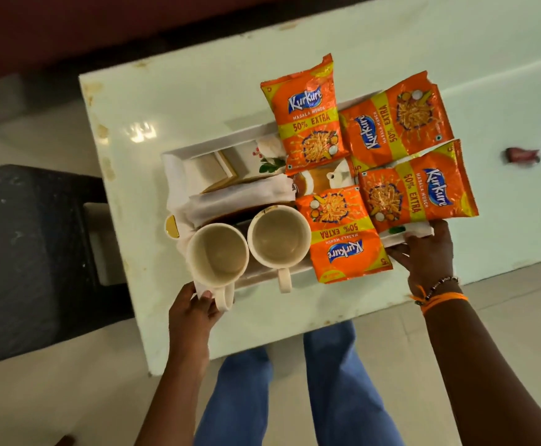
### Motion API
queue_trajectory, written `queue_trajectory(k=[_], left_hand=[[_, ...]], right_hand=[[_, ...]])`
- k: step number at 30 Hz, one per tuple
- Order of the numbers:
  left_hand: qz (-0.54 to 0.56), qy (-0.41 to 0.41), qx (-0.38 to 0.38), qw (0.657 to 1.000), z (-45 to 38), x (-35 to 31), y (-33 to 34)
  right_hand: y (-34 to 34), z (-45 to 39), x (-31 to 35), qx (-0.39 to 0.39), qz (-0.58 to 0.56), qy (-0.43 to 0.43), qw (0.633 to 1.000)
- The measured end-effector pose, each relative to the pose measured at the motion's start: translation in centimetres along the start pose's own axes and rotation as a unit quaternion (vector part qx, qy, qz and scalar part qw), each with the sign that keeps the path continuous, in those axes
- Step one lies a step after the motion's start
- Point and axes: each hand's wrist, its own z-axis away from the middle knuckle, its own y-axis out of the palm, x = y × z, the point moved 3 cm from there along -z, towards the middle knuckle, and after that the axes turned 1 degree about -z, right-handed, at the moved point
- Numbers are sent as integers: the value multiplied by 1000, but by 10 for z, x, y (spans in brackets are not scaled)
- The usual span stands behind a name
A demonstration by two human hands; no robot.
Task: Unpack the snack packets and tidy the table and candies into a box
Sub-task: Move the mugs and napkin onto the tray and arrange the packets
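Both hands grip the tray (179, 152): left hand (195, 309) lower left corner, right hand (423, 252) right edge | four snack packets (307, 114) and two cups (217, 254) on it | pale tabletop (198, 101) beneath.

4 snack packets (307, 115), 2 cups (218, 254), 1 tray (179, 152).

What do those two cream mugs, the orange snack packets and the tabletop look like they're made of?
The two mugs look like glazed ceramic: thick rims and a smooth cream sheen. The snack packets seem to be thin printed plastic film, crinkled and glossy with crimped ends. The table looks like polished stone or marble, since it mirrors a ceiling light, though a laminate is possible.
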Motion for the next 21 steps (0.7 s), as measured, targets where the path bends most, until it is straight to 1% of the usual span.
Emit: queue_trajectory(k=[2,6,11,15,21], left_hand=[[-21,27,16,999,-7,-15,31],[-38,52,23,998,-22,-43,93],[-27,70,21,997,-33,-67,152],[-30,79,6,996,-38,-75,174],[-27,75,-9,997,-39,-76,182]], right_hand=[[-5,-25,20,1,0,-8,1000],[-12,-73,62,1,-19,-17,1000],[-13,-120,107,13,-23,-23,999],[-12,-142,122,26,-21,-10,999],[-14,-154,122,33,-9,2,999]])
